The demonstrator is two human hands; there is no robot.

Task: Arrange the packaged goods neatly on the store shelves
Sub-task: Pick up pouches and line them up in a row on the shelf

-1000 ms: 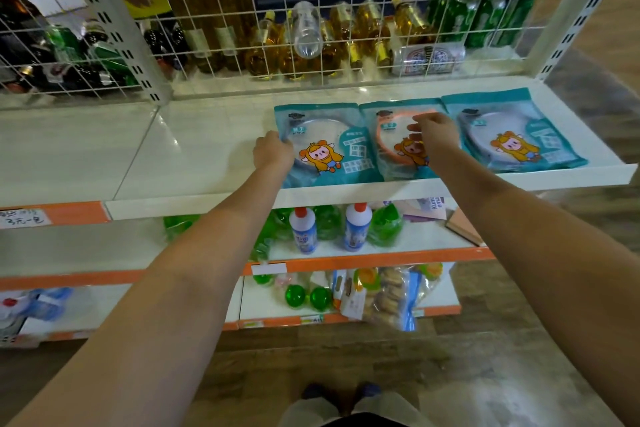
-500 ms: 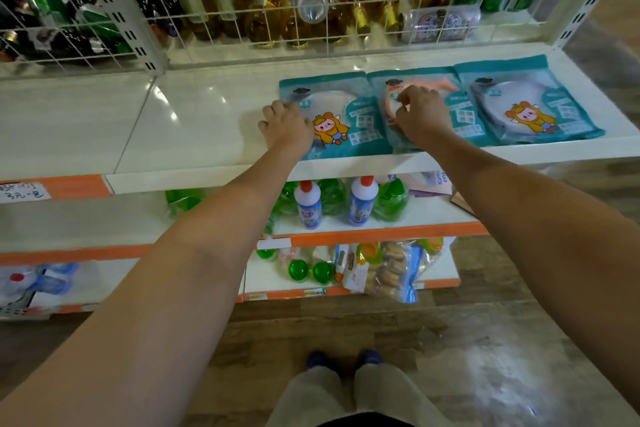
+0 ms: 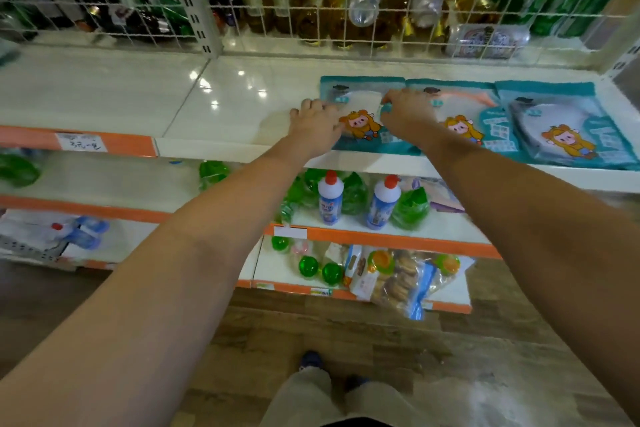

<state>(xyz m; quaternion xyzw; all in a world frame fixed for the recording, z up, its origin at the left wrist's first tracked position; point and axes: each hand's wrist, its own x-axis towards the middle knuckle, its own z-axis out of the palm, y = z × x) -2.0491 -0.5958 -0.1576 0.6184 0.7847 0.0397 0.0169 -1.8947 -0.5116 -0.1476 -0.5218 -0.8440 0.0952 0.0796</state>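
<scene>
Both hands on left packet point(image 3: 363, 114) (shelf point(image 3: 242, 107) bare leftward).

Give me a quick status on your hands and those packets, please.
Left hand and right hand both on leftmost teal cartoon-printed plastic packet. Three packets in row on white top shelf. Nothing blocking.

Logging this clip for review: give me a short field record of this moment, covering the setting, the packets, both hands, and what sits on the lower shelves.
setting: white top shelf backed by a wire grid
packets: three teal packets in a row, left packet, middle packet, right packet
left hand: fingers flat at the left packet's left edge
right hand: fingers curled on the left packet's right side; grip unclear
lower shelves: two white bottles, biscuit bag
</scene>
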